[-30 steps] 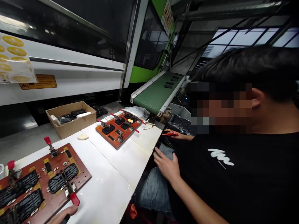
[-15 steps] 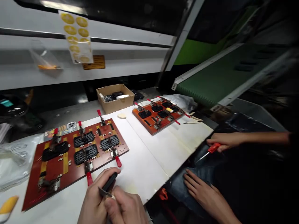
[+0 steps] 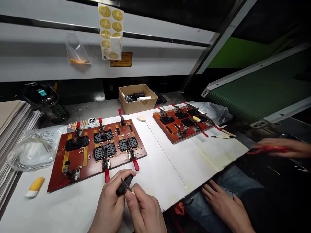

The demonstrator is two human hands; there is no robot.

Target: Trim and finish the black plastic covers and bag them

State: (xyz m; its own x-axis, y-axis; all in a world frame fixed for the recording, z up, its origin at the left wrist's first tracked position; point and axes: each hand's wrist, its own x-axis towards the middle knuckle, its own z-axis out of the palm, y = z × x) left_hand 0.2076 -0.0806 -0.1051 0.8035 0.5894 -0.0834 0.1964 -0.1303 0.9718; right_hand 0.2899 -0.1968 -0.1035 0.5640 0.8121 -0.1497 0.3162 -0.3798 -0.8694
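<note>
My left hand is closed around a small black plastic part, held above the near edge of the table. Pinched in my right hand is a small knife with a pale handle. Its blade lies against the black part or just over it; I cannot tell whether it touches. Just beyond my hands lies a reddish-brown fixture board with red-handled toggle clamps over several black plastic plates.
On the right stands a second clamp board, with another knife beside it. A co-worker's hand holds a red-handled tool. Behind are a cardboard box of parts and a black device. A yellow-and-white object lies left.
The view has swung left, so everything sits farther right. My hands keep their hold on the black part and knife. The co-worker's tool hand has moved away from their lap.
</note>
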